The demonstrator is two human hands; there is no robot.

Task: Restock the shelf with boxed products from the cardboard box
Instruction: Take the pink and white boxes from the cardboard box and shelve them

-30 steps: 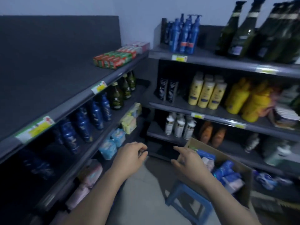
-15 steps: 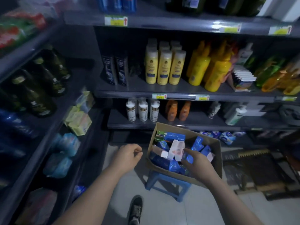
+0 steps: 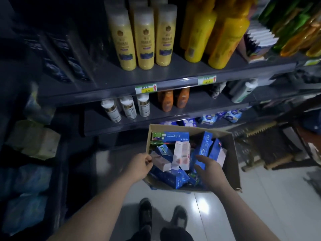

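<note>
While the cardboard box (image 3: 231,153) stands open-topped on the floor side of the shelf (image 3: 121,77), its loose contents lie within reach of both arms, presumably so that cartons can be lifted straight up to the shelving. Blue cartons (image 3: 205,145) lean at mixed angles inside; a white-and-pink carton (image 3: 181,155) stands nearly upright among them, and a green carton (image 3: 157,136) lies against the far wall. Left hand (image 3: 139,168) rests at the box's near-left rim, fingers curled narrow, its fingertips at the end of a pale carton (image 3: 160,162); whether it actually grips that carton or only the rim cannot be told. Right hand (image 3: 211,168) hovers inside the box, fingers spread fairly wide and holding nothing, with one blue carton just beside its fingertips and further cartons directly beneath the palm. Judged from this pose, the left hand steadies the box while the right selects a carton. Yellow bottles (image 3: 144,37) occupy the shelf above; white bottles (image 3: 128,108) and orange bottles (image 3: 166,101) fill the tier below.
</note>
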